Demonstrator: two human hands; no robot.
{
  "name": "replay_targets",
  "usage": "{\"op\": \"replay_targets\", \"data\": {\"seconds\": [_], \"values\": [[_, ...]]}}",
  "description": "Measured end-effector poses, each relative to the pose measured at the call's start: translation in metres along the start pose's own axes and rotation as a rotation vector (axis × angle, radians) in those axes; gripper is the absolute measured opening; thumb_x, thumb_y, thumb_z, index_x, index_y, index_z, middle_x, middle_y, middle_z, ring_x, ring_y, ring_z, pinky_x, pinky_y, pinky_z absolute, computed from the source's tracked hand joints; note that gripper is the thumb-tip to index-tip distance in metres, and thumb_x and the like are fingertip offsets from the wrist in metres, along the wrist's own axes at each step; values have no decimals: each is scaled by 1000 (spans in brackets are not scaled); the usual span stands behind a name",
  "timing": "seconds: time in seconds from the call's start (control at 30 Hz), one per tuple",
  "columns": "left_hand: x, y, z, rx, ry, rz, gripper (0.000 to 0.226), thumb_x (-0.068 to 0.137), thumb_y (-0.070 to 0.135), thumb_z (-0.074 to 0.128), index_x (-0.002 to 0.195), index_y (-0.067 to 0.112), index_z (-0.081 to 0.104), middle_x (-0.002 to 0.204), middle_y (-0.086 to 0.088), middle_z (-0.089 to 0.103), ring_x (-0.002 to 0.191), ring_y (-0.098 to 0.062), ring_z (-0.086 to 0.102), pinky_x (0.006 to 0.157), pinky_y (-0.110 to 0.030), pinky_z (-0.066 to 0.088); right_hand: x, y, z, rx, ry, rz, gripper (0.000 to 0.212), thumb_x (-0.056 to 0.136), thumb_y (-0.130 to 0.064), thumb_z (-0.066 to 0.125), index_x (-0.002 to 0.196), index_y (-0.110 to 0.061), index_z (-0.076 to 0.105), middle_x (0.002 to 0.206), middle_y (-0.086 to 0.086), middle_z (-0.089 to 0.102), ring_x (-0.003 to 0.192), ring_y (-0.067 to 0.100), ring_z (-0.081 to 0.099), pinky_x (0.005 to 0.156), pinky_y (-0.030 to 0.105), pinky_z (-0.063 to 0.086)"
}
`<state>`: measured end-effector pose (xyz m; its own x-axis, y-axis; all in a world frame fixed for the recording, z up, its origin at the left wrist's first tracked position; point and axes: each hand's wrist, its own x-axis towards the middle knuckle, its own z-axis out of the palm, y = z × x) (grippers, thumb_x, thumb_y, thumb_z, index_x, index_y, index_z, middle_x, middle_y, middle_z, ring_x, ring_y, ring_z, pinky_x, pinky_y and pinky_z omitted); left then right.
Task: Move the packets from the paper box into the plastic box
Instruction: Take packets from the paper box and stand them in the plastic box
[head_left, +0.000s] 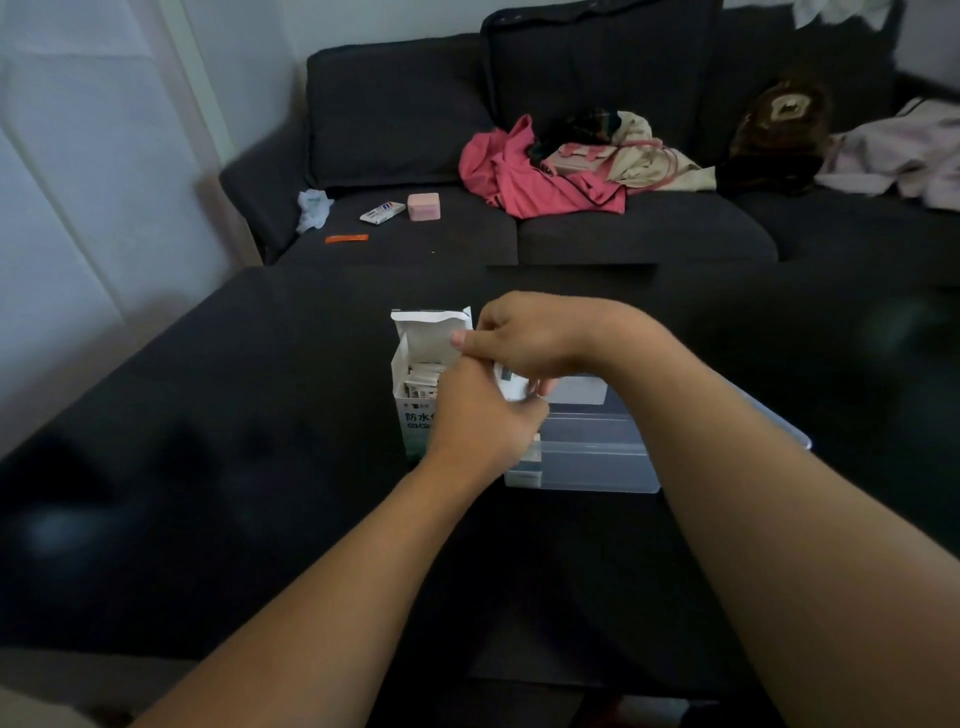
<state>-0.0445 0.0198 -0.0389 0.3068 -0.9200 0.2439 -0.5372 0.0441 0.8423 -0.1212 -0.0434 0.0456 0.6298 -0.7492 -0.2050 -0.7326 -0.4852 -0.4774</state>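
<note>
A white paper box (410, 410) with green print stands open on the dark table, its lid flap up, with several small packets (423, 382) inside. Right beside it sits a clear plastic box (597, 457). My left hand (483, 421) is in front of the paper box, fingers curled toward a white packet (511, 384). My right hand (524, 338) reaches over from the right and pinches that same packet from above, between the two boxes. The packet is mostly hidden by both hands.
The dark table (260, 493) stretches wide around the boxes. Behind it a dark sofa (415, 130) holds pink clothing (524, 176), a pink case (423, 206), a small packet (382, 212), an orange strip (347, 238) and a brown plush toy (784, 119).
</note>
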Motion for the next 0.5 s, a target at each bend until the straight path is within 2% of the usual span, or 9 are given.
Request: {"op": "replay_targets", "data": {"seconds": [0.07,0.13,0.2,0.3,0.4,0.5], "values": [[1,4,2,-55,15,-40,22,91,22,72,110,16,62,76,-3,69,57,-13,69,45,-24,50,2,4,1,-29,66,-16,51,104,-50,44,107,-4,66,97,15,71,81,33,73,73,41,59],[3,7,2,-114,19,-84,22,93,18,67,112,19,56,83,-4,69,53,-14,69,39,-19,46,3,11,1,-5,169,-45,45,103,-47,48,102,-7,70,92,12,73,79,27,71,72,37,56],[4,6,1,-115,15,-78,27,90,11,66,114,18,55,87,-3,70,56,-15,71,42,-17,46,5,18,5,39,245,-100,37,102,-42,52,99,-11,73,91,5,72,82,20,68,73,36,55],[6,2,0,-19,-5,-50,28,85,10,70,110,17,60,83,0,70,69,-16,70,50,-20,45,6,20,16,62,292,-149,33,102,-33,54,94,-9,73,91,7,72,85,23,67,82,47,56],[9,-2,-1,111,36,-3,4,86,9,65,86,12,62,66,1,63,69,-23,67,50,-25,40,9,19,28,27,420,-204,35,99,-36,55,82,-10,70,79,10,69,78,28,66,75,47,56],[10,-1,-5,129,95,-26,26,85,9,61,61,15,55,55,-1,58,65,-30,65,49,-29,38,6,20,30,40,488,-204,41,96,-47,55,75,-13,67,74,7,69,74,28,66,71,44,56]]}}
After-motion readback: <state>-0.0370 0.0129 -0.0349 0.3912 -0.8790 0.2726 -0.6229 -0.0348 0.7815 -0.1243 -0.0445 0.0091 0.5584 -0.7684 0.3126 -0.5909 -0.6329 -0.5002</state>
